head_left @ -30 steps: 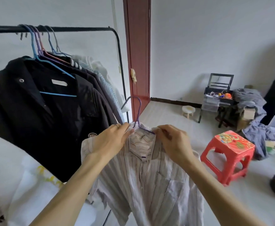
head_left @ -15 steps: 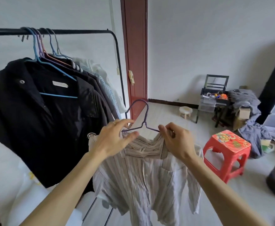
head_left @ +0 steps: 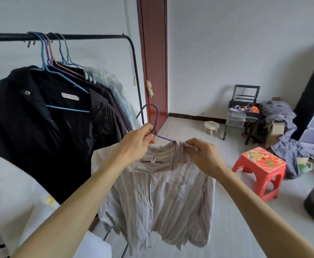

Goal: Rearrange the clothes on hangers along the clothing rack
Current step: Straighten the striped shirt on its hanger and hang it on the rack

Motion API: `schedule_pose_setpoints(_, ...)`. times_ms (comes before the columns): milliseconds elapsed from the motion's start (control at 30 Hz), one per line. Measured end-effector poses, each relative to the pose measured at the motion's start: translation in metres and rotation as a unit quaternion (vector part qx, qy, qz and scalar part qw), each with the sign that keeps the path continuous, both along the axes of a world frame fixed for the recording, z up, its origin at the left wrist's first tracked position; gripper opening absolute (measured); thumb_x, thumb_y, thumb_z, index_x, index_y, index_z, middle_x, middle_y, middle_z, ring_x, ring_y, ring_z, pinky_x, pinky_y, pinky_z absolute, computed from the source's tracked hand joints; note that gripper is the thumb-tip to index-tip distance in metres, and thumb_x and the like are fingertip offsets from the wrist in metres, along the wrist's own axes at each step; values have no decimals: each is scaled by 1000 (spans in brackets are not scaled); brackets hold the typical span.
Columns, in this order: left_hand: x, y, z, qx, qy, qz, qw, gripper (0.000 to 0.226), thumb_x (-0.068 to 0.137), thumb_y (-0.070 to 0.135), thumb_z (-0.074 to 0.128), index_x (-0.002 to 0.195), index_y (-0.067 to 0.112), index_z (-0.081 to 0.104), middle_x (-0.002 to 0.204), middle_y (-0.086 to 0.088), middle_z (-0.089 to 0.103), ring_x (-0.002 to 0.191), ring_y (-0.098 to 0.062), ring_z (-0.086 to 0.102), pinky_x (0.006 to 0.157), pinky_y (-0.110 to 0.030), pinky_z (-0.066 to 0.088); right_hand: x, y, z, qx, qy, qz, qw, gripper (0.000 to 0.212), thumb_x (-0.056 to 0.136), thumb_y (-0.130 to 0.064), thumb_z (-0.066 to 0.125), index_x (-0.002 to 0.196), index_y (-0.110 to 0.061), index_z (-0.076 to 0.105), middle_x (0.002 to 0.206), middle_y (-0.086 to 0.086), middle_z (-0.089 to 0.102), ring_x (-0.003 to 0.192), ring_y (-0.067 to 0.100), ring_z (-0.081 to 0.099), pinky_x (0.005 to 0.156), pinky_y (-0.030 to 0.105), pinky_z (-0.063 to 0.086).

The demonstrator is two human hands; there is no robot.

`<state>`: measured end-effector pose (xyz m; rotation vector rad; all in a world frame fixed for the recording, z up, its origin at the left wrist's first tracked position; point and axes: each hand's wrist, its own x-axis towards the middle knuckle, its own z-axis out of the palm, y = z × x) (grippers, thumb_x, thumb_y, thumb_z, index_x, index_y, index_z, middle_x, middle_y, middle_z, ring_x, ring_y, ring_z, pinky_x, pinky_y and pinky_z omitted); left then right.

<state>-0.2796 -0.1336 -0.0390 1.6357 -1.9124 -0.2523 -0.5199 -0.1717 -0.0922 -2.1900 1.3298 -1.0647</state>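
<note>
Two hands are engaged: the purple hanger [head_left: 157, 118] is pinched at its neck by the left hand [head_left: 135, 144], the collar of the striped shirt [head_left: 163, 198] by the right hand [head_left: 202, 155]. Both are held below the rack rail [head_left: 96, 36], unhung. The shirt is judged light and limp; the stiff hanger neck is best gripped.

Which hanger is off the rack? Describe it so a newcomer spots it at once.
Find the black clothing rack on the left, then its right end post. In front, the left hand pinches a purple hanger carrying a striped shirt; every other hanger hooks the rail.
</note>
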Motion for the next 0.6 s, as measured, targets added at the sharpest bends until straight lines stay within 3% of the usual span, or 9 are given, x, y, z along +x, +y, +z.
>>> schedule_pose_setpoints(67, 2, 1, 6, -37, -55, 12, 998, 8, 102, 29, 41, 105, 27, 48, 89, 18, 68, 62, 1, 55, 55, -30, 41, 3, 1, -1, -76, -68, -2, 995, 16, 88, -15, 71, 104, -16, 73, 93, -5, 69, 81, 7, 62, 67, 8, 45)
schedule_pose_setpoints(167, 8, 5, 9, -95, -128, 21, 987, 11, 101, 34, 40, 106, 27, 47, 94, 12, 71, 74, -13, 62, 52, -29, 40, 3, 8, -8, -172, -110, -7, 979, 17, 84, -12, 74, 101, -16, 76, 90, -5, 71, 76, 6, 61, 66, 9, 45)
schedule_pose_setpoints(233, 12, 9, 5, -110, -142, 10, 984, 12, 101, 36, 41, 106, 28, 47, 93, 7, 73, 76, -20, 66, 56, -34, 48, 0, 12, -10, -126, -162, -3, 979, 18, 84, -15, 75, 101, -23, 76, 94, -8, 73, 81, 6, 66, 70, 12, 49)
schedule_pose_setpoints(300, 13, 13, 0, -99, -123, 9, 987, 12, 100, 36, 44, 106, 28, 51, 89, 5, 72, 76, -21, 65, 59, -35, 50, -4, 11, -9, 6, -199, 30, 980, 16, 86, -27, 74, 102, -31, 73, 105, -8, 72, 92, 5, 68, 77, 18, 54)
schedule_pose_setpoints(367, 9, 16, -4, -89, -109, 9, 990, 13, 100, 36, 46, 107, 28, 53, 90, 6, 71, 80, -21, 65, 63, -35, 51, -4, 5, -2, 93, -162, 51, 981, 26, 84, -44, 66, 109, -35, 69, 114, -7, 68, 97, 5, 66, 79, 21, 54)
schedule_pose_setpoints(433, 3, 15, -5, -101, -111, -1, 989, 14, 99, 35, 47, 109, 28, 56, 92, 9, 72, 80, -17, 65, 64, -31, 48, 4, 0, 9, 118, -89, 66, 987, 34, 90, -53, 59, 116, -33, 67, 109, -12, 68, 93, 1, 64, 74, 16, 49)
schedule_pose_setpoints(533, -3, 13, -1, -127, -122, -15, 984, 15, 98, 32, 51, 109, 25, 59, 86, 8, 72, 74, -15, 64, 61, -28, 43, 21, -4, 30, 107, 30, 76, 991, 25, 98, -42, 54, 99, -29, 75, 77, -9, 70, 57, -2, 52, 54, 14, 38)
schedule_pose_setpoints(600, 0, 13, 1, -131, -133, -19, 982, 15, 98, 32, 50, 107, 24, 58, 83, 6, 71, 74, -20, 65, 62, -31, 47, 25, -6, 37, 125, 10, 99, 987, 22, 97, -29, 57, 91, -24, 78, 81, 2, 74, 62, 7, 55, 60, 25, 43)
